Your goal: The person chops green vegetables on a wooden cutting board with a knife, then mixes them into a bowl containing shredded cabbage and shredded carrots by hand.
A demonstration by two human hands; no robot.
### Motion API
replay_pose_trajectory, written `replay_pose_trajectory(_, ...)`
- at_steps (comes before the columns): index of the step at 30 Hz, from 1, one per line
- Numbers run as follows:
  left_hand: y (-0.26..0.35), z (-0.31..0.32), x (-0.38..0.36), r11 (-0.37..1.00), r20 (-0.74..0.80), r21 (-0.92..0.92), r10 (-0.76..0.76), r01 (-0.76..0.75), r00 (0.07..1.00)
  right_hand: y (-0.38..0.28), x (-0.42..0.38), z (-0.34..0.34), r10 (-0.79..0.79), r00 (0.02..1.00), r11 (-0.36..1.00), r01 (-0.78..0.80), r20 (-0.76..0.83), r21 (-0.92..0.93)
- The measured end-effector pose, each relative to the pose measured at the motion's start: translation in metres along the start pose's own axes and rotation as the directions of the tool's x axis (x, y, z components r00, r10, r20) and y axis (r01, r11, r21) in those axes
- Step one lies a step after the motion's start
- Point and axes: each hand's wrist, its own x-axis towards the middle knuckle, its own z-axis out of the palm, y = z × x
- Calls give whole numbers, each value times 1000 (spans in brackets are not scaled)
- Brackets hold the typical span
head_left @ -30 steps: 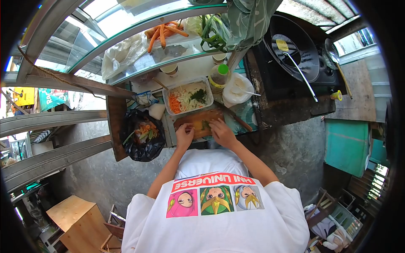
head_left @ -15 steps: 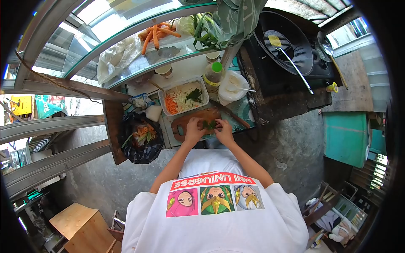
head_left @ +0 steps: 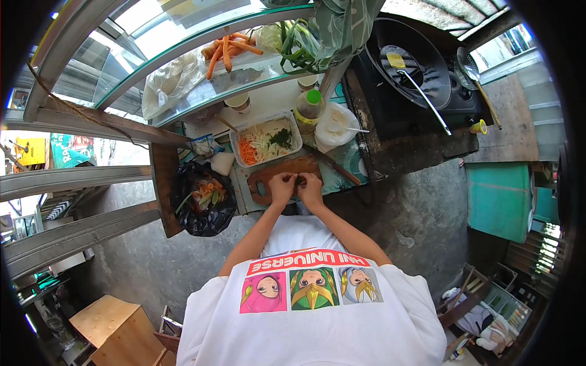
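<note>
Over the wooden cutting board (head_left: 260, 177), my left hand (head_left: 282, 188) and my right hand (head_left: 310, 190) are close together, fingers curled and pinched inward. Dark chopped green leaves (head_left: 299, 180) show between the fingertips, mostly hidden by the hands. Just beyond the board is a clear plastic tub (head_left: 234, 141) holding shredded carrot (head_left: 248, 149), pale shredded cabbage (head_left: 261, 135) and a heap of chopped greens (head_left: 282, 138). A knife (head_left: 345, 174) with a wooden handle lies slanting at the board's right side.
A black plastic bag (head_left: 213, 224) of vegetable scraps is at left. A green-capped bottle (head_left: 309, 108) and a white container (head_left: 334, 125) with a spoon stand behind the knife. A wok (head_left: 421, 55) sits on the stove at right. The glass shelf above holds carrots (head_left: 226, 53).
My right hand has moved left, up against my left hand, and its fingers have drawn in. The greens between the hands are now mostly covered.
</note>
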Motion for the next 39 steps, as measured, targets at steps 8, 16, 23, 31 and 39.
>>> replay_pose_trajectory(8,44,-30,7,983,-42,-153,-104,97,994,-49,21,-16,-74,992,987,88,-106,135)
replay_pose_trajectory(16,77,-66,68,984,-189,-84,141,-159,972,-88,89,-31,-329,943,939,333,-54,86)
replay_pose_trajectory(23,72,-76,84,988,-101,156,4,12,995,-61,88,-54,-248,967,945,228,60,233)
replay_pose_trajectory(31,70,-62,37,915,-326,105,401,-389,856,-3,23,-57,-356,881,869,434,312,-236)
replay_pose_trajectory(39,55,-71,2,946,-309,37,317,-322,897,19,5,-41,-578,582,586,784,571,-206)
